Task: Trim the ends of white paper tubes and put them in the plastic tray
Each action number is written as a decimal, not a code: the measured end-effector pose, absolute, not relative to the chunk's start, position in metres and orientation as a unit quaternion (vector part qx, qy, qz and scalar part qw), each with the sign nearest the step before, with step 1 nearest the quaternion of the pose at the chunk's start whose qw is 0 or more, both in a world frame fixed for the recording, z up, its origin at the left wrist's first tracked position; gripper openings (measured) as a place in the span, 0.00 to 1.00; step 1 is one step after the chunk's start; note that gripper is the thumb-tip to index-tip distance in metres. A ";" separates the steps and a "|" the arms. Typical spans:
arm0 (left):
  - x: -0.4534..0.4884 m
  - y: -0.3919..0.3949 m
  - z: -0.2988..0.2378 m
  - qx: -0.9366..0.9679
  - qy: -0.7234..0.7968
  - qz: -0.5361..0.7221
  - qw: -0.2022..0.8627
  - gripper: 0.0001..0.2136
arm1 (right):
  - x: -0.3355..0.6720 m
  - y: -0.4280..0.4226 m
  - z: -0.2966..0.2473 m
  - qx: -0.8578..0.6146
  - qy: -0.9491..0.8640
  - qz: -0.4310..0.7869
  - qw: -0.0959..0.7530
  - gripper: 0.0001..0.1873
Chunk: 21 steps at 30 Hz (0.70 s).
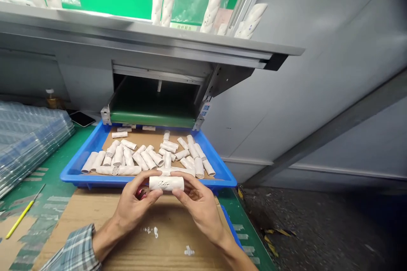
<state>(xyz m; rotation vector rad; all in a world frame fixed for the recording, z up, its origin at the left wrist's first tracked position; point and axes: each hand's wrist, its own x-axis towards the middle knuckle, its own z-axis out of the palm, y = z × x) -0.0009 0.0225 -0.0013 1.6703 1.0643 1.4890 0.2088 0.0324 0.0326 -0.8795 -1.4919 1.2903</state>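
Both my left hand [136, 205] and my right hand [199, 207] hold a white padded cylindrical roll [166, 183] by its ends, level above the bench, with a dark script mark facing up. A small red item shows behind my left fingers, too hidden to name. Just beyond my hands, a blue plastic tray [79, 173] lined with brown cardboard holds several similar white rolls [140, 160] lying loose at mixed angles. A flattened cardboard sheet [152, 250] lies under my forearms, with small white scraps on it.
A green conveyor belt [152, 117] ends just behind the tray, under a grey metal shelf [127, 35] with white rolls standing upright. Stacked clear plastic trays [28, 143] sit to the left, near a phone [82, 118] and a yellow-handled tool [23, 213]. The bench edge drops to a dark floor [302, 224] on the right.
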 end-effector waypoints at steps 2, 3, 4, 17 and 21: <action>0.000 0.019 -0.004 0.632 0.406 0.567 0.337 0.15 | 0.210 0.030 0.031 -0.358 -0.605 0.537 0.466 0.21; 0.000 0.018 -0.005 0.629 0.405 0.568 0.344 0.15 | 0.211 0.029 0.030 -0.357 -0.604 0.541 0.463 0.21; 0.000 0.017 -0.006 0.625 0.403 0.569 0.350 0.15 | 0.211 0.028 0.029 -0.355 -0.604 0.545 0.461 0.20; 0.000 0.014 -0.008 0.647 0.371 0.585 0.320 0.14 | 0.210 0.021 0.027 -0.293 -0.620 0.559 0.466 0.16; -0.002 0.013 -0.008 0.658 0.376 0.571 0.317 0.13 | 0.208 0.020 0.025 -0.286 -0.613 0.565 0.472 0.16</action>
